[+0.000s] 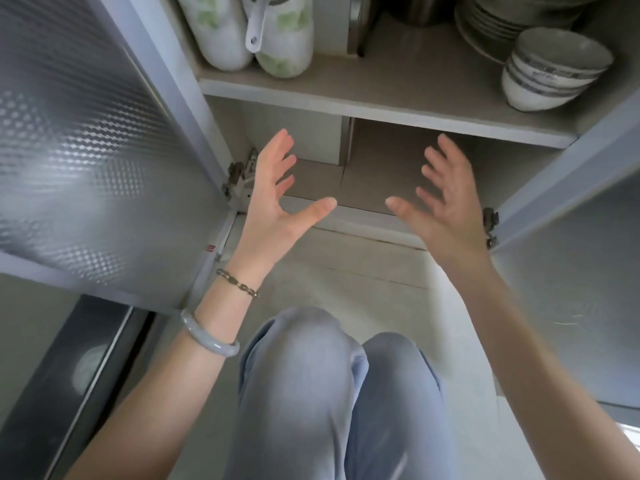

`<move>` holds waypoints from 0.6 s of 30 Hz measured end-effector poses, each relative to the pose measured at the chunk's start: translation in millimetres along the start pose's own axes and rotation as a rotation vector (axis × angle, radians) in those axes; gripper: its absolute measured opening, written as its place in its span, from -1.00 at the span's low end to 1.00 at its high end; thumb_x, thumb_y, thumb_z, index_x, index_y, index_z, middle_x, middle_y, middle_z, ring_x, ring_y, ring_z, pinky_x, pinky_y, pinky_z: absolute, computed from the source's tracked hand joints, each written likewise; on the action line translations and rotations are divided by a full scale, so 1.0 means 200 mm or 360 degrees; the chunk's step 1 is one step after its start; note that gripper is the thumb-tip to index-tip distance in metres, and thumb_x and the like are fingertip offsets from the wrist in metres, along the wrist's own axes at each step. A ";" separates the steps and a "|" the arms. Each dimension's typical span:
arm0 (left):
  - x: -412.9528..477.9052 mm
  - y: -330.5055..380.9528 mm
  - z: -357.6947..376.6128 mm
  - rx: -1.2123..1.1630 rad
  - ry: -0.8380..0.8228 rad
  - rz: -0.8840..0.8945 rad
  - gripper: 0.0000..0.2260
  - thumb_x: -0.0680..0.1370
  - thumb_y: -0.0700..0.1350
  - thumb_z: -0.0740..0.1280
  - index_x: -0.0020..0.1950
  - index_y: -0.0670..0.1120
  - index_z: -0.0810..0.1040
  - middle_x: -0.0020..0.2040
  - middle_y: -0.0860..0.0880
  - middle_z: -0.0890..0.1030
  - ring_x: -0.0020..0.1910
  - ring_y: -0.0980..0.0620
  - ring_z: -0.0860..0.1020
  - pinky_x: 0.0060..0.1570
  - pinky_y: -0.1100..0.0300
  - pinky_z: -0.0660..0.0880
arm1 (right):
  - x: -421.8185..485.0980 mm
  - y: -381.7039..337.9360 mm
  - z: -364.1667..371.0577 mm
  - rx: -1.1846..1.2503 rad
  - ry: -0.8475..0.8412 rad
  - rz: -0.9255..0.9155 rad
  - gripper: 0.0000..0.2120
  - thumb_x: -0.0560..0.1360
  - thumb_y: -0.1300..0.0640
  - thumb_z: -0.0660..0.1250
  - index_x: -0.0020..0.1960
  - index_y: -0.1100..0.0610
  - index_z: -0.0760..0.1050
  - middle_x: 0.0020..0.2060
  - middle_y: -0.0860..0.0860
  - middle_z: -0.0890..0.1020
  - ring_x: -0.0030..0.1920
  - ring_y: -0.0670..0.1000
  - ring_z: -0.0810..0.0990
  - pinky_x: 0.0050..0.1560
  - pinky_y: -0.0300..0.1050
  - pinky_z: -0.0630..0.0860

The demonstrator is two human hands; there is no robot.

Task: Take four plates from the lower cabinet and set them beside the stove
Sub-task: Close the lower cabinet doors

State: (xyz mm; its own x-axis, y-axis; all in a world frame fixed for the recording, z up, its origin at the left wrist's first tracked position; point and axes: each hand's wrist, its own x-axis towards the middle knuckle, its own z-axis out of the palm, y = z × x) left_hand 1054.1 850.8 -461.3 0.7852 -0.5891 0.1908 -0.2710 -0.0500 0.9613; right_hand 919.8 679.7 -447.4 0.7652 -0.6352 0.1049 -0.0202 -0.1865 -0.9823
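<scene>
The lower cabinet point(346, 100) stands open in front of me, both doors swung out. A stack of grey-rimmed plates point(491, 26) sits at the back right of its upper shelf, partly cut off by the frame. My left hand point(277, 195) and my right hand point(443, 199) hover side by side in front of the bottom compartment, palms facing each other, fingers spread, holding nothing. Both hands are well below the plates. No stove is in view.
Stacked striped bowls point(550, 71) lie tilted in front of the plates. Two white-and-green containers point(256, 32) with a white scoop stand at the shelf's left. The patterned left door point(86, 150) and the right door point(571, 244) flank my arms. My knees point(329, 375) are below.
</scene>
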 end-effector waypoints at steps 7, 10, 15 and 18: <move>-0.08 0.16 -0.17 0.0133 0.0230 0.0101 -0.16 0.35 0.00 0.51 0.51 0.04 0.12 0.53 0.03 0.24 0.46 0.19 0.29 0.43 0.19 0.27 | 0.06 -0.24 0.14 0.0112 -0.0222 -0.0173 -0.16 0.32 0.06 0.52 0.48 -0.05 0.16 0.42 -0.06 0.34 0.40 -0.15 0.33 0.41 -0.02 0.35; -0.13 0.23 -0.32 0.0264 0.0421 0.0172 -0.16 0.36 -0.01 0.50 0.53 0.00 0.11 0.53 0.03 0.24 0.47 0.19 0.26 0.45 0.17 0.25 | 0.09 -0.40 0.29 0.0185 -0.0434 -0.0360 -0.19 0.33 0.06 0.51 0.46 -0.07 0.17 0.42 -0.07 0.34 0.42 -0.14 0.32 0.39 -0.11 0.35; -0.23 0.38 -0.58 0.0411 0.0757 0.0264 -0.17 0.36 0.02 0.49 0.52 0.01 0.11 0.53 0.00 0.24 0.50 0.18 0.22 0.47 0.16 0.21 | 0.11 -0.71 0.59 0.0280 -0.0753 -0.0684 -0.22 0.35 0.09 0.51 0.46 -0.02 0.21 0.41 -0.13 0.35 0.40 -0.15 0.33 0.36 -0.13 0.37; -0.30 0.46 -0.73 0.0523 0.0926 0.0289 -0.15 0.35 0.05 0.49 0.50 0.06 0.08 0.54 0.05 0.20 0.52 0.18 0.19 0.48 0.18 0.17 | 0.09 -0.91 0.76 0.0285 -0.0949 -0.0930 -0.25 0.37 0.10 0.51 0.44 -0.03 0.21 0.36 -0.20 0.36 0.38 -0.17 0.34 0.36 -0.13 0.37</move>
State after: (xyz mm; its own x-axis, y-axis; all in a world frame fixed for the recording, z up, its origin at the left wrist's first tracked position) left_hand 1062.7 999.6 -355.3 0.8574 -0.0877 0.5071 -0.5092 -0.2874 0.8113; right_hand 1035.5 815.7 -289.6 0.8328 0.0360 0.5524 0.5468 -0.2084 -0.8109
